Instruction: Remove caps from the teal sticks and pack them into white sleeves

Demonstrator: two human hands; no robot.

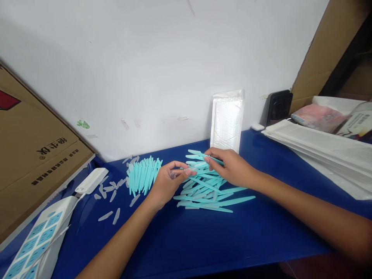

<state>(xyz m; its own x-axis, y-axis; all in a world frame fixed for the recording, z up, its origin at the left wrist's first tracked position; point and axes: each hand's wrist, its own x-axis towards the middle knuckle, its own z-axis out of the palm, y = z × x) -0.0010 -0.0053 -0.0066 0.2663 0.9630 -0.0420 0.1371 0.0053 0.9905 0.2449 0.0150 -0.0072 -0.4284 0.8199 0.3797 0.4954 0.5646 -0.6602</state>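
My left hand (168,183) pinches a clear plastic blade cap (197,166) between thumb and fingers; something translucent also shows in its curled palm. My right hand (232,166) is closed on teal eyebrow razors (195,152) whose ends stick out to the left; how many it grips I cannot tell. Under both hands lies a loose, crisscrossed pile of teal eyebrow razors (215,197), several with clear caps on. Left of my left hand, a second group of razors (143,174) lies side by side. Loose clear caps (112,188) are scattered beyond that group.
On the left are a power strip (37,240), a white adapter (92,180) and a cardboard box (37,155). A silvery bubble envelope (227,120) leans on the wall (162,69). White envelopes (322,149) are stacked at right on the blue table (186,244).
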